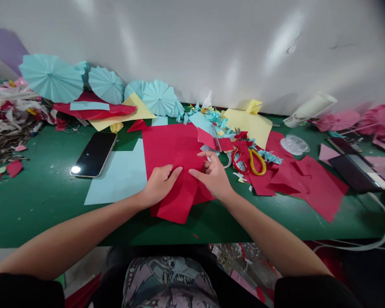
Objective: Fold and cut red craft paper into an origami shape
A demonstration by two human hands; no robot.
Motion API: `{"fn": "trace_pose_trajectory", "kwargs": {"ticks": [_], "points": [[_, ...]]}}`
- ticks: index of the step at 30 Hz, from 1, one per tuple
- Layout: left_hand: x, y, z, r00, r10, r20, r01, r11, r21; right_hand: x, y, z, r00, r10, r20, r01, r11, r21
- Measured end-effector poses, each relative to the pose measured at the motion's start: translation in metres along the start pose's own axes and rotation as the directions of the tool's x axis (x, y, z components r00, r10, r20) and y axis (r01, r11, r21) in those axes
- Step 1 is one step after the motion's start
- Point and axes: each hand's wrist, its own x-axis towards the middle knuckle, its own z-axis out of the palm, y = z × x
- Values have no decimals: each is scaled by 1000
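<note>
A narrow rectangle of red paper (179, 199) is between my two hands, tilted above a larger red sheet (167, 139). My left hand (160, 184) grips its left edge, thumb on top and the other fingers hidden beneath. At the right edge, my right hand (214, 176) pinches the same paper between thumb and fingers, with the index finger raised and curved. Under the red sheet, a light blue sheet (115, 179) sticks out to the left. Red-and-yellow-handled scissors (257, 162) lie to the right of my right hand, among red paper scraps.
A smartphone (94, 154) lies on the green table (51, 205) at left. Pleated blue paper rosettes (160, 97) lean against the wall. Red paper pieces (317, 184), a clear plastic disc (294, 144) and a dark device (356, 171) with a cable are at right. Yellow paper (248, 124) lies at the back.
</note>
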Motion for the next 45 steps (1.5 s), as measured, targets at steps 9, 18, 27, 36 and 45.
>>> {"fn": "trace_pose_trajectory", "kwargs": {"ticks": [9, 18, 27, 36, 45], "points": [[1, -3, 2, 999, 27, -33, -26, 999, 31, 1, 6, 0, 999, 39, -6, -38, 998, 41], [2, -3, -2, 998, 61, -26, -61, 998, 29, 4, 4, -6, 995, -2, -99, 7, 998, 55], [3, -2, -4, 998, 66, -4, -66, 997, 33, 5, 8, -7, 989, 35, -143, -12, 988, 156], [0, -4, 0, 996, 11, -84, -10, 1000, 14, -7, 3, 9, 975, 112, 192, -121, 992, 38], [0, -2, -1, 998, 22, -62, -22, 1000, -1, -3, 11, 5, 994, 103, 25, -99, 988, -119]]}}
